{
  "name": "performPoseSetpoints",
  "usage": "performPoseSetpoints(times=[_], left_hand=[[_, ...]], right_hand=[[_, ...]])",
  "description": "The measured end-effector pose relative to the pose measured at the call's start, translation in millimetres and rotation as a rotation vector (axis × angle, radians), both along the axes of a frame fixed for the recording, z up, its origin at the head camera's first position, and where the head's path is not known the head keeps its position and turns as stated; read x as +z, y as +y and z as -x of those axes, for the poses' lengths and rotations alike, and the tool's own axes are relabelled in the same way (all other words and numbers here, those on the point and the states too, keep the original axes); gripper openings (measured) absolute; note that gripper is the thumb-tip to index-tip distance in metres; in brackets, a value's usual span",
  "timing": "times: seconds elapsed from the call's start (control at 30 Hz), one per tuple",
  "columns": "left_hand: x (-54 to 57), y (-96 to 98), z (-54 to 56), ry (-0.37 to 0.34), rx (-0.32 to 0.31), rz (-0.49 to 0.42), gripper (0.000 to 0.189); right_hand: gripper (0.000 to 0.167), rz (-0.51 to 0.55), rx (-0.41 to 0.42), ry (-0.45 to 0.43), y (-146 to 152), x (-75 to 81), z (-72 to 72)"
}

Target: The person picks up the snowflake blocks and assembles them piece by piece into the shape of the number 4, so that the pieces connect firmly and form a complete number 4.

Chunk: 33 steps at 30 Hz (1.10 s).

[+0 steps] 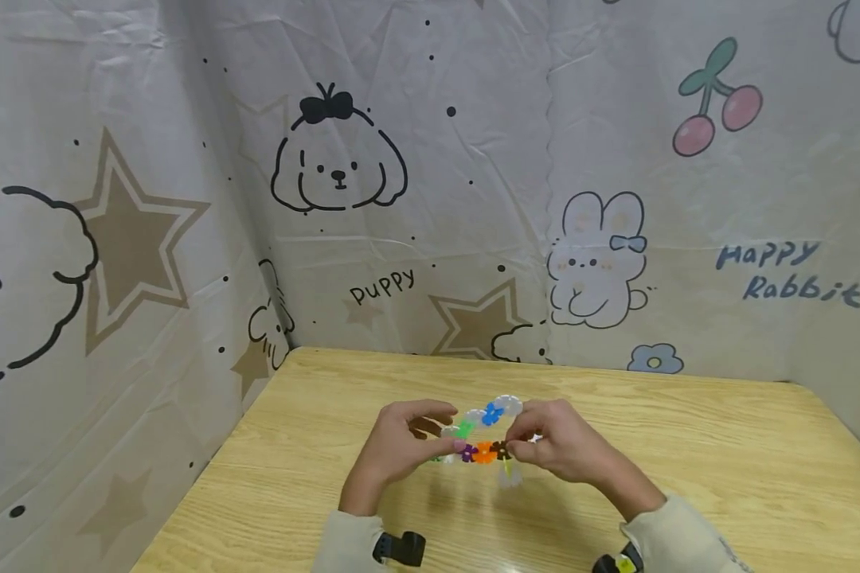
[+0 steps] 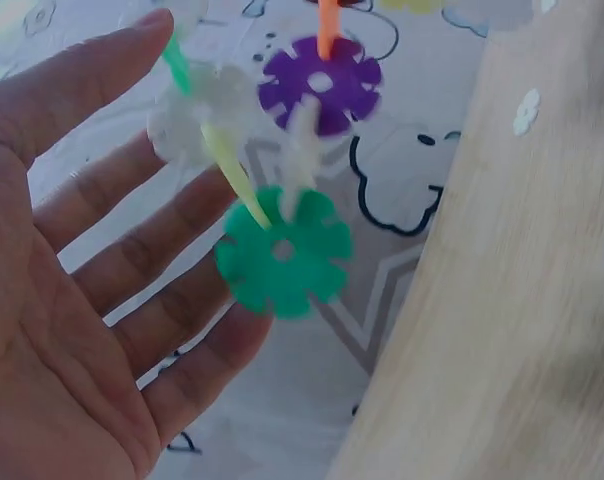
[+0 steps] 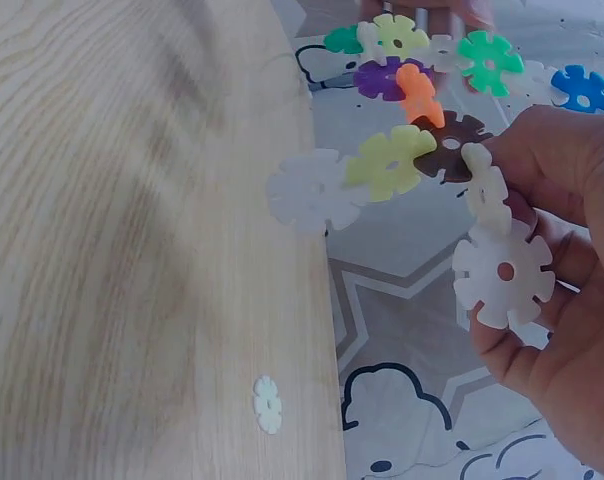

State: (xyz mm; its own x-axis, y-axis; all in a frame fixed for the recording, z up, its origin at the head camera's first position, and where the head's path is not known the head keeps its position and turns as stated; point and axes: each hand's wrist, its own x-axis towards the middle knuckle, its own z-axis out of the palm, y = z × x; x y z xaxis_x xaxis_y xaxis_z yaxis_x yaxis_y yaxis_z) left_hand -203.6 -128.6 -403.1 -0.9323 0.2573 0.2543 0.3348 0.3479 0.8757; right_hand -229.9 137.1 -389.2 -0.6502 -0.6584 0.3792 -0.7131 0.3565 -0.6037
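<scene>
A chain of slotted plastic snowflake discs [image 1: 484, 454] is held up over the table between both hands, bent into a loop with side pieces. The right hand [image 1: 562, 442] pinches it near a dark brown disc [image 3: 452, 145]; white discs [image 3: 504, 272] hang by its fingers. Yellow-green [image 3: 390, 163] and clear discs branch off toward the table side. My left hand [image 1: 397, 446] is spread around the other end, its fingers extended behind a green disc [image 2: 284, 252] and a clear disc. Beside these is a purple disc [image 2: 322, 85], joined to orange. A blue disc [image 1: 492, 414] sits on the far side.
A loose white disc [image 3: 268, 405] lies on the wooden table [image 1: 279, 469]. Printed fabric [image 1: 430, 183] with cartoon animals hangs behind the table and along its sides.
</scene>
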Motion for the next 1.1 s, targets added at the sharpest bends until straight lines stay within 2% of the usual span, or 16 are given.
performPoseSetpoints(times=[0.27,0.43,0.7,0.93,1.1], left_hand=[[-18.4,-8.3,-6.1,-0.027,0.078,-0.094,0.042],[-30.8,-4.1,-8.5,-0.071,0.088,-0.216,0.042],[-44.4,16.4,-10.3,-0.057,0.086,-0.313,0.019],[-51.0,37.5,-11.5,-0.078,0.091,-0.426,0.018],[-53.0,49.9,-11.6,-0.082,0.058,-0.556,0.022]], right_hand=[[0.015,0.047,-0.039,0.001,4.4,5.7,-0.1],[0.014,0.074,-0.065,-0.031,8.3,9.6,-0.4],[0.013,0.118,-0.081,-0.048,7.3,11.3,-2.2],[0.012,0.156,-0.063,-0.06,1.8,8.5,-3.5],[0.012,0.159,-0.052,-0.073,-2.5,8.2,-3.8]])
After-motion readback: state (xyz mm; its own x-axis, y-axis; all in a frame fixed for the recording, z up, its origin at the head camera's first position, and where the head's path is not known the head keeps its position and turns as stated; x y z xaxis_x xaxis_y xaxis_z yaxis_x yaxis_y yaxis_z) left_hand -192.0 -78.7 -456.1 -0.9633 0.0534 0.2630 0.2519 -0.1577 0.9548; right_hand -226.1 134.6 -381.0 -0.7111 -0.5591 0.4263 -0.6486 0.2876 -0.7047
